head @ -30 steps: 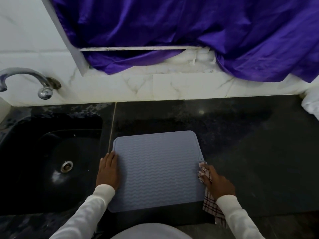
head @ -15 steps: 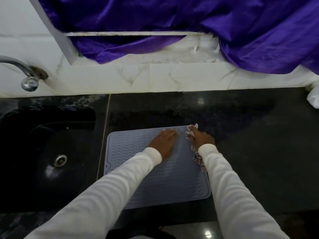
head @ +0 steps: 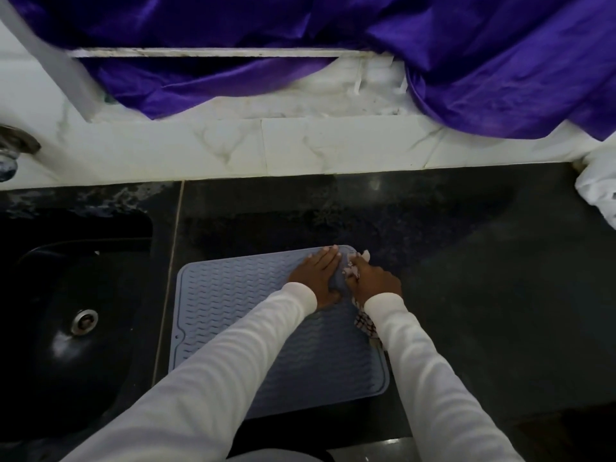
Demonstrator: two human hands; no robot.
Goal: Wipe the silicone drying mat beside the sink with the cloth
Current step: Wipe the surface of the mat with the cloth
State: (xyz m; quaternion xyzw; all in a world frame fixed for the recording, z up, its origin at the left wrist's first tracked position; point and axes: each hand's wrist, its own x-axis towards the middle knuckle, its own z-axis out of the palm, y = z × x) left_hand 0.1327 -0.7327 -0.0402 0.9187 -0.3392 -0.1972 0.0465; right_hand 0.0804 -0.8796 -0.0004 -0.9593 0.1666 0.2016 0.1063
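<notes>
Here the silicone drying mat (head: 253,315) is lying flat on the dark counter (head: 483,278), just beside the black sink (head: 76,295). The left hand (head: 320,278) is pressing down on the mat's far right part with its fingers straight and together, while the right hand (head: 375,281) is curling round the checked cloth (head: 366,325) at the mat's far right corner, a loose end trailing under the white sleeve (head: 433,378). Purple fabric (head: 433,45) is hanging over the white marble ledge (head: 233,145) behind.

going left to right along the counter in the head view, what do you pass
sink → drain → silicone drying mat → left hand → right hand, holding the cloth → bare black counter → white bundle at the right edge
</notes>
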